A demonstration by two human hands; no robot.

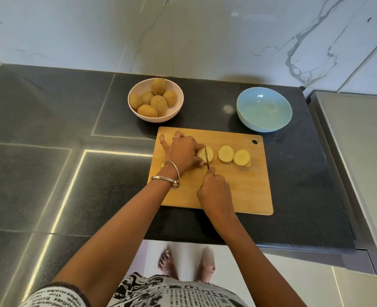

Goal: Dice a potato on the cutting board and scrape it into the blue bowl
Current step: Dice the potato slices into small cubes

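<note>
On the wooden cutting board (238, 191), a potato (203, 153), partly sliced, lying near the board's middle; held down by the left hand (183, 154), fingers curled over its top and uncut side, thumb toward the near edge; a ring on one finger, two metal bangles (168, 177) round the wrist. Gripped in the right hand (214, 187), fingers wrapped tight round the handle, a knife (206, 159), thin blade standing on edge in the cut face of the potato, tip pointing away from the body. Just right of the blade, two round slices (234, 155) lying flat, overlapping slightly, cut faces up; a small scrap near the left wrist, too hidden to name. Beyond the board's far right corner, the blue bowl (264, 109), on the dark counter (50, 129), apart from the board. Beyond the far left corner, a pink bowl (174, 111) with six whole potatoes (154, 98) heaped inside. Behind both, a white marble wall (183, 29).
</note>
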